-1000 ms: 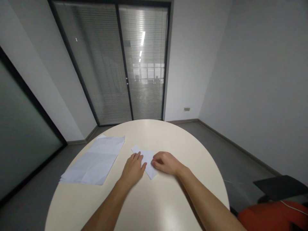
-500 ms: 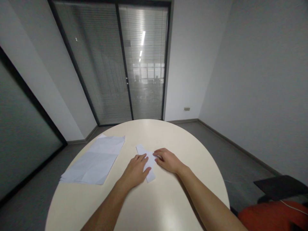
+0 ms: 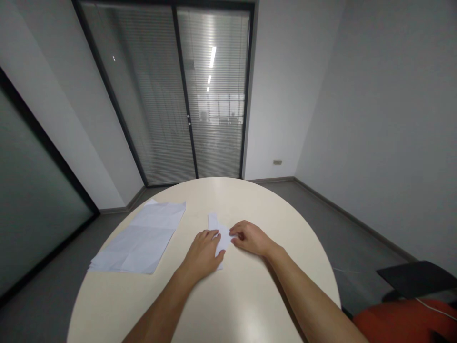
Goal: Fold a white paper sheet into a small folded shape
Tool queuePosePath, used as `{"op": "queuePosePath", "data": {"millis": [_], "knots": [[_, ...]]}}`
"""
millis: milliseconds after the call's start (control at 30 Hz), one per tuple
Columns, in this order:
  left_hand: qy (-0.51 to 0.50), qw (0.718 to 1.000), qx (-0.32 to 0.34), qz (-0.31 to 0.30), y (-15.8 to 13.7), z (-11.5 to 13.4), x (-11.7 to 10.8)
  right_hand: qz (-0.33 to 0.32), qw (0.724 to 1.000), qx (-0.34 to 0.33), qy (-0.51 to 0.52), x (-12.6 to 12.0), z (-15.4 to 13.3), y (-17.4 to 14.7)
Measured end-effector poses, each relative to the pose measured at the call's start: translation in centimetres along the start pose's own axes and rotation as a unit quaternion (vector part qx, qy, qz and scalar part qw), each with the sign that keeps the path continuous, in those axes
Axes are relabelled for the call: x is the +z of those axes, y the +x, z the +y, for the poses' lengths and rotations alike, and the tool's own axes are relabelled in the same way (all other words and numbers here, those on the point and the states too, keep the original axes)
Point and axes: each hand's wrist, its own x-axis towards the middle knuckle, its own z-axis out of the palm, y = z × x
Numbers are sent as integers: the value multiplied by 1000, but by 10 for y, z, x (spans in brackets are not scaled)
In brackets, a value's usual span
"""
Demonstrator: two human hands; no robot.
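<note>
Folded paper (image 3: 223,233): white, ctr of frame, slightly below mid-ht; flat on tbl, narrow strip poking out twd top, small end showing below L thumb; part hidden under L hand.
L hand (image 3: 203,252): palm down over paper's L side, fingers spread a bit, thumb apart; pressing, nothing pinched.
R hand (image 3: 250,237): at paper's R edge, fingers curled, narrow gap thumb–index; can't tell if edge is pinched.
Sheets (image 3: 143,238): white, creased, loose pile, lower L of frame, well apart from hands.
Tbl (image 3: 257,295): round, cream, lower ctr.
Chair seat (image 3: 396,321): red, lower R corner.
Blinds (image 3: 157,105): behind dark-framed glass, upper ctr-L.
</note>
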Motion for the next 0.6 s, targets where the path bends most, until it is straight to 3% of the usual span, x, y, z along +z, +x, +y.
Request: {"op": "queuePosePath", "data": {"millis": [333, 600], "knots": [[18, 999, -24, -43, 3, 8, -16, -14, 999, -23, 20, -2, -1, 0], [19, 998, -43, -35, 3, 10, -16, -12, 999, -24, 17, -1, -3, 2]]}}
